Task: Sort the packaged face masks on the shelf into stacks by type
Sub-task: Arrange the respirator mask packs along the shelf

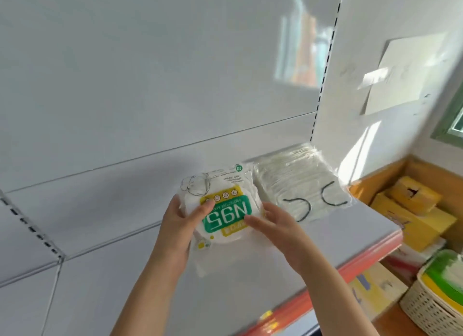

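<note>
White shelf [325,238] with red front edge, one N95 mask pack [220,208] gripped over it by two hands, left hand [179,223] and right hand [278,226] curled on its sides, one clear pack of white masks [298,183] lying just right of it

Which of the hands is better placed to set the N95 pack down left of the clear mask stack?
Probably the left hand. It grips the green-labelled N95 mask pack on the side facing bare white shelf. The right hand sits between the pack and the clear-wrapped white mask stack.
</note>
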`<move>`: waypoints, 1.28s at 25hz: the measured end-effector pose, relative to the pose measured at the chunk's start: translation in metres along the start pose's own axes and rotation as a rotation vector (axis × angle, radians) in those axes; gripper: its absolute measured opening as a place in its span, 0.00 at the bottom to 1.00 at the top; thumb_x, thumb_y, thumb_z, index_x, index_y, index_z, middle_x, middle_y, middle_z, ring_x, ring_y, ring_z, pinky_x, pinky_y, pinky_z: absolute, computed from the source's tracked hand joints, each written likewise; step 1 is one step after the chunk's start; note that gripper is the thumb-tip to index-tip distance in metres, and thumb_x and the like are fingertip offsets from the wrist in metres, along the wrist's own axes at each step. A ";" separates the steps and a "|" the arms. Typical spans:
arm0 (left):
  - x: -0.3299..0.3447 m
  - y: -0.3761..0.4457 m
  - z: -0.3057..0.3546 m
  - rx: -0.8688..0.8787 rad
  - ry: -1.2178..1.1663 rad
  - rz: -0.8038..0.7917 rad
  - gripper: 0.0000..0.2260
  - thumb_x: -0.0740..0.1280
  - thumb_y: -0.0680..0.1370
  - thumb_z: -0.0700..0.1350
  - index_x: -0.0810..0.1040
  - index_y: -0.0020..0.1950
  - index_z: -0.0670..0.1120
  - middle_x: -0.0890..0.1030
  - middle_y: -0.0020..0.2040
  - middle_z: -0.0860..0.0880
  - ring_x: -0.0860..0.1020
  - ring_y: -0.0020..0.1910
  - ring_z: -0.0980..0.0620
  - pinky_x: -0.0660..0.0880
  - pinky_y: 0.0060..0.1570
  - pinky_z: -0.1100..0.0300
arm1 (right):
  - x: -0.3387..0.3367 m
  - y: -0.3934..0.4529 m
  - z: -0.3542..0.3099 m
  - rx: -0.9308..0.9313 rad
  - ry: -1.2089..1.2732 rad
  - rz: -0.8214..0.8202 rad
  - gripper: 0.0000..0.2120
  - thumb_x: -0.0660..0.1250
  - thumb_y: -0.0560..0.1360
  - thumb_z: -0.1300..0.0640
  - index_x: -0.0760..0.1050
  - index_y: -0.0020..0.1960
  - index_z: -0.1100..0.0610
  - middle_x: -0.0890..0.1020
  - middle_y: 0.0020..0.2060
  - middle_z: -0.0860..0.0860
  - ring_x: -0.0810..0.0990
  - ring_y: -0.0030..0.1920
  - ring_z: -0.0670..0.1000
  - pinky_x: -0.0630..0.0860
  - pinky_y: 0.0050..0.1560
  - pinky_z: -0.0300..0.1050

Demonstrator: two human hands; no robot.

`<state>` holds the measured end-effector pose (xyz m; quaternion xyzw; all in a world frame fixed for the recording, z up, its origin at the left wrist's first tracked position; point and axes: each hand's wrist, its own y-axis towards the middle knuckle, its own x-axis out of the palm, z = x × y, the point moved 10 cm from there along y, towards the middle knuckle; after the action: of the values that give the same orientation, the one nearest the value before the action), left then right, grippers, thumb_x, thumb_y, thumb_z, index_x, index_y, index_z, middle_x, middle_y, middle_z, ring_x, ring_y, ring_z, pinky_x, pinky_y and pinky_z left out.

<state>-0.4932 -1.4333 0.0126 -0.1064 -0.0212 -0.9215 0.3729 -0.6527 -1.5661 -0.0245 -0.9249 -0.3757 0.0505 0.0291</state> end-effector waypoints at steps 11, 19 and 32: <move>-0.006 0.027 -0.042 -0.036 0.477 0.379 0.12 0.72 0.78 0.49 0.77 0.60 0.50 0.85 0.51 0.53 0.84 0.49 0.55 0.77 0.42 0.62 | -0.004 0.037 -0.003 -0.129 -0.544 0.141 0.23 0.69 0.77 0.50 0.71 0.70 0.50 0.80 0.59 0.47 0.78 0.56 0.50 0.72 0.53 0.41; -0.016 0.032 -0.028 -0.065 0.668 0.258 0.23 0.71 0.78 0.53 0.71 0.71 0.49 0.80 0.63 0.51 0.79 0.58 0.52 0.75 0.53 0.62 | 0.001 0.020 -0.045 -0.224 -0.980 0.409 0.24 0.68 0.76 0.46 0.71 0.68 0.53 0.75 0.64 0.50 0.71 0.62 0.55 0.69 0.60 0.49; -0.356 -0.202 0.082 0.189 1.054 0.998 0.13 0.65 0.81 0.47 0.77 0.66 0.51 0.76 0.64 0.54 0.73 0.63 0.54 0.71 0.64 0.58 | 0.439 -0.050 -0.137 -0.403 -0.225 -0.393 0.22 0.59 0.81 0.43 0.70 0.71 0.52 0.76 0.66 0.47 0.74 0.61 0.45 0.67 0.59 0.41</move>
<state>-0.3694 -1.0352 0.0259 0.3866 0.1328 -0.5650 0.7167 -0.3583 -1.2262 0.0844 -0.8102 -0.5508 0.0706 -0.1876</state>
